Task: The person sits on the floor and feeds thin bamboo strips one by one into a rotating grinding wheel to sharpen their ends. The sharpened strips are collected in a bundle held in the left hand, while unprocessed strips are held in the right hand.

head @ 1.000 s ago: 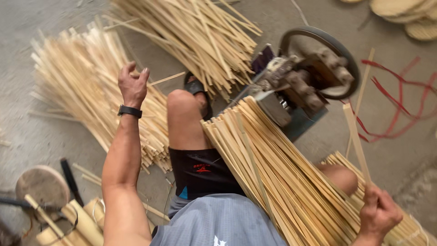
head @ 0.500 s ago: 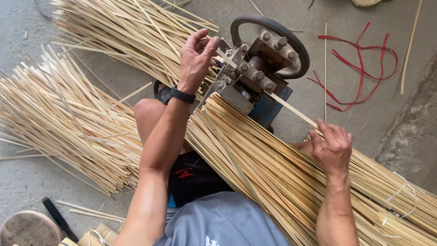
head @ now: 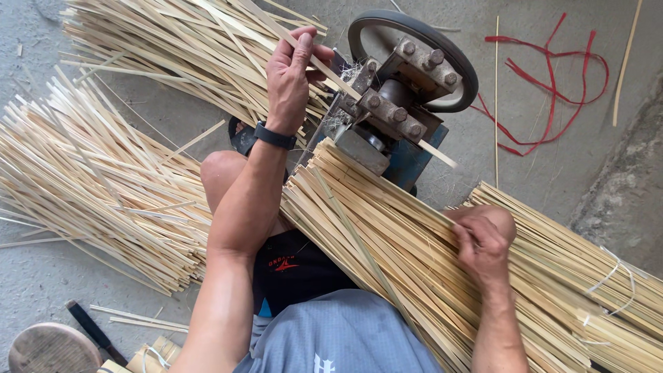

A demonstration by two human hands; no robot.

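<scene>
The head view shows a thin bamboo strip (head: 324,65) pinched between the thumb and fingers of the left hand (head: 290,76), which is closed on the strip just in front of a small roller machine (head: 390,110) with a dark wheel. Beyond the grip, the strip passes through the machine's rollers, and its far end is seen sticking out on the other side, toward the right hand.

The right hand (head: 483,249) is laid on a large bundle of strips (head: 387,242) resting across the lap; its fingers are curled down among the strips, but whether one is actually gripped cannot be told.

Behind and to the left of the left-hand grip, loose piles of strips (head: 103,179) are spread over the concrete floor (head: 545,173). Red cord (head: 552,90) is lying past the machine.

For the step to be done well, the strip is best kept flat and in line with the rollers, with the pinch held well clear of the roller gap so that fingers are not drawn in. The pull should be kept steady and straight, since a twisted strip is likely to jam or split.
</scene>
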